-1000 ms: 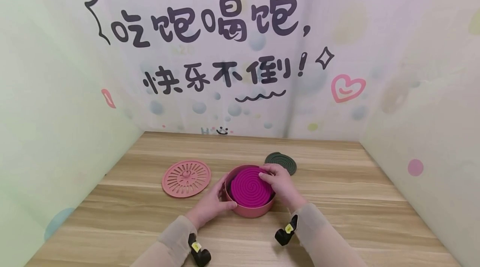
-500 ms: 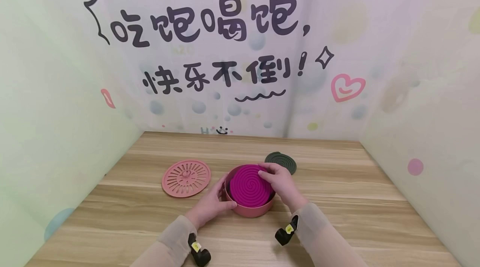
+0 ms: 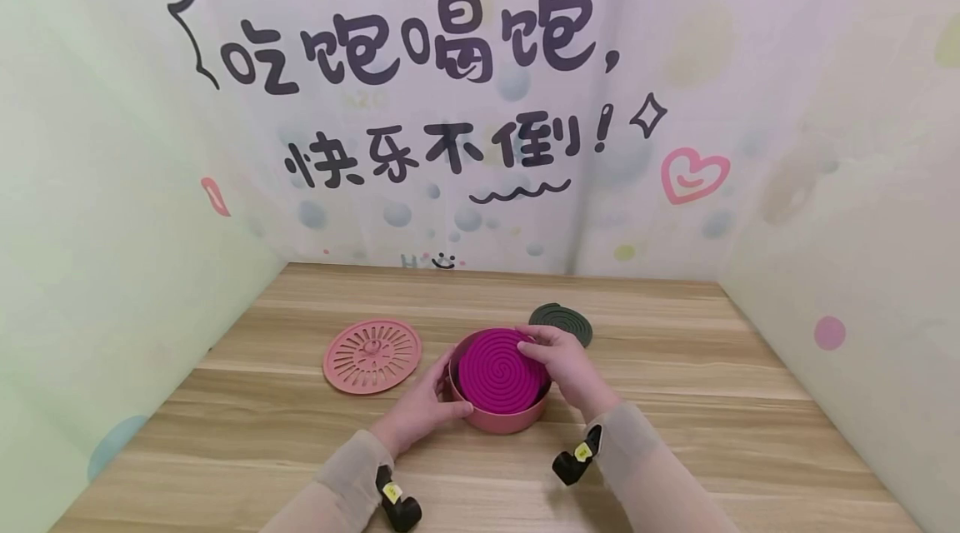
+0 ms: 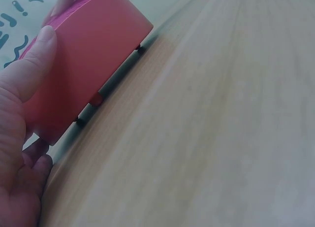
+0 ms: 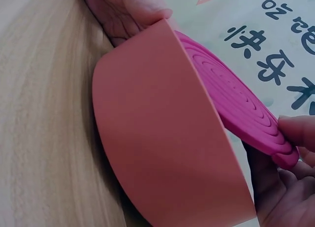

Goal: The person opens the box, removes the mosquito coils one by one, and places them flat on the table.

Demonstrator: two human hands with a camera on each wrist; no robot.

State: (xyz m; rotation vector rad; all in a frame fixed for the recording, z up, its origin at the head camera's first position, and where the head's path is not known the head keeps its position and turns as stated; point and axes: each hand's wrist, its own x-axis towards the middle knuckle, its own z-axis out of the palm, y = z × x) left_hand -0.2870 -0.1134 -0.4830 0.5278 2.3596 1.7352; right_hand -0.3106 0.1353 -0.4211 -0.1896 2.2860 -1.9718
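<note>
A magenta mosquito coil (image 3: 498,371) lies tilted at the mouth of a round pink tin (image 3: 504,423), its right edge raised above the rim. My right hand (image 3: 562,360) pinches that edge between thumb and fingers, as the right wrist view shows at the coil's end (image 5: 286,159). From the left, my left hand (image 3: 426,410) grips the tin, thumb against its near wall and fingers round the far side. In the left wrist view the tin (image 4: 88,64) stands on small feet. Most of the tin's inside is hidden under the coil.
Left of the tin, a pink slotted lid (image 3: 372,356) with a central knob lies flat on the wooden table (image 3: 675,400). A dark green mosquito coil (image 3: 566,321) lies behind my right hand. Printed cloth walls (image 3: 480,225) close off the back and sides.
The magenta coil has shifted slightly to the left at the tin's mouth, with my right hand still pinching its edge. My left hand and the tin stay in place.
</note>
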